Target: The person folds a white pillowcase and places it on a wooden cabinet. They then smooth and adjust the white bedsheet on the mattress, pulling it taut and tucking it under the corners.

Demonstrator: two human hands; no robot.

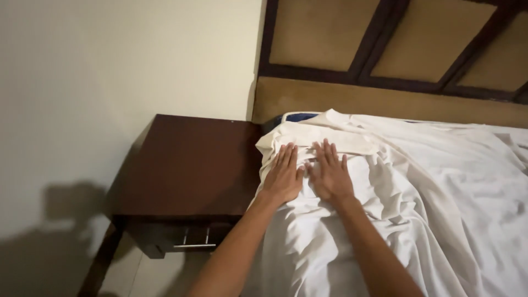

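Note:
A crumpled white sheet (429, 187) covers the bed. Both of my hands lie flat on it near the bed's top left corner. My left hand (284, 175) presses the sheet beside the bed's left edge, fingers together and pointing at the headboard. My right hand (329, 171) rests just to its right, fingers slightly spread, thumbs nearly touching. A folded cream band of the sheet (330, 137) lies just beyond my fingertips. A strip of blue mattress (300, 116) shows at the corner.
A dark wooden nightstand (187, 165) with a metal drawer handle (195, 245) stands against the bed's left side. A padded brown headboard (385, 60) with dark frames rises behind. A pale wall (110, 66) is on the left.

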